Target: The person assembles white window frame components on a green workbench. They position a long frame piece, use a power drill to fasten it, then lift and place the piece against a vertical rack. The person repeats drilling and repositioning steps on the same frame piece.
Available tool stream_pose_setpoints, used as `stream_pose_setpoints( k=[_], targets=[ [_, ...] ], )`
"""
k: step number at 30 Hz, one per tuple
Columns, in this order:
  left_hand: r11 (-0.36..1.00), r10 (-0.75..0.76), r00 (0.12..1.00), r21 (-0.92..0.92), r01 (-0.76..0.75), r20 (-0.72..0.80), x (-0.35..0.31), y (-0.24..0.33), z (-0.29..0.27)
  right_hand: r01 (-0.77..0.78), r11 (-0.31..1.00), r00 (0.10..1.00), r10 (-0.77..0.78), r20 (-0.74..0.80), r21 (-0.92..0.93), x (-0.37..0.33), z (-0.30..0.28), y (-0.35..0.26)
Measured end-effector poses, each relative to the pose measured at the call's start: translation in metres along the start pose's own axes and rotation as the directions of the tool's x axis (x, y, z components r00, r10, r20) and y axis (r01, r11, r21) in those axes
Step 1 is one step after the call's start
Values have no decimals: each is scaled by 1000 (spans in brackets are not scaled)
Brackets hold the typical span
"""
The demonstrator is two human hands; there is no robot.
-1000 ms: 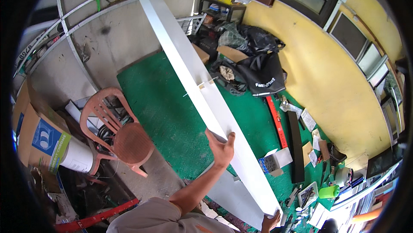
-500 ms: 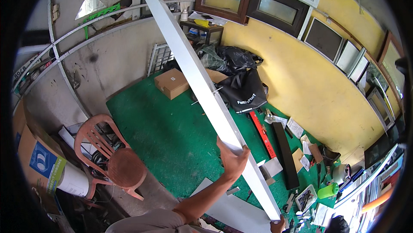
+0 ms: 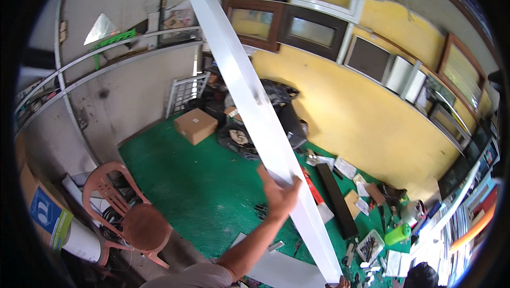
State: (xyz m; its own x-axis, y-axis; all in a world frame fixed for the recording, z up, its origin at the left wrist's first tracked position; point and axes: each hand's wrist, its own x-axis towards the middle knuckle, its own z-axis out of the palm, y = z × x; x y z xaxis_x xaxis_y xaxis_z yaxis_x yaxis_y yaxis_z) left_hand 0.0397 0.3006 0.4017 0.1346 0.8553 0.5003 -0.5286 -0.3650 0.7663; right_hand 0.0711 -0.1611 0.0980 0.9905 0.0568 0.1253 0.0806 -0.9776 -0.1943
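A long white profile (image 3: 249,99), shaped like a flat box-section beam, slants across the view from the top left of centre to the bottom right. Around its lower half my left hand (image 3: 280,196) is closed, thumb on the near right edge and fingers at the left edge. At the bottom end of the profile, a small part of my right hand (image 3: 342,284) shows, gripping that end. A small slot or fitting shows on the profile's upper face. Below it spreads a green work surface (image 3: 202,181), with a white sheet (image 3: 289,272) lying under my left forearm.
A cardboard box (image 3: 195,126) and black bags (image 3: 279,91) lie at the far side. A reddish plastic chair (image 3: 143,229) stands left. At right are a dark bar (image 3: 337,200), a tray of small parts (image 3: 370,245) and a green bottle (image 3: 398,233). Window frames (image 3: 313,33) line the yellow wall.
The profile has turned about its length, showing a broader face, and its upper end now reaches the top edge. The whole view has shifted. Both hands keep hold of it.
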Motion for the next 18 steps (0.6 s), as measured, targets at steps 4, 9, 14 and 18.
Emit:
stream_pose_setpoints(
  k=[4,9,14,18],
  targets=[
    [956,-39,997,-288,55,62,4,27,-6,136,957,948,-50,-314,257,-69,-22,-15],
    [795,-413,892,-405,451,182,-13,34,-26,-50,872,991,105,-86,487,-173,-46,11],
    [672,-432,744,-368,642,509,-58,26,-30,-329,704,935,338,111,629,-260,-65,16],
    [608,-334,502,-224,761,798,-114,8,-20,-281,621,871,485,-78,731,-302,-105,19]
  ],
)
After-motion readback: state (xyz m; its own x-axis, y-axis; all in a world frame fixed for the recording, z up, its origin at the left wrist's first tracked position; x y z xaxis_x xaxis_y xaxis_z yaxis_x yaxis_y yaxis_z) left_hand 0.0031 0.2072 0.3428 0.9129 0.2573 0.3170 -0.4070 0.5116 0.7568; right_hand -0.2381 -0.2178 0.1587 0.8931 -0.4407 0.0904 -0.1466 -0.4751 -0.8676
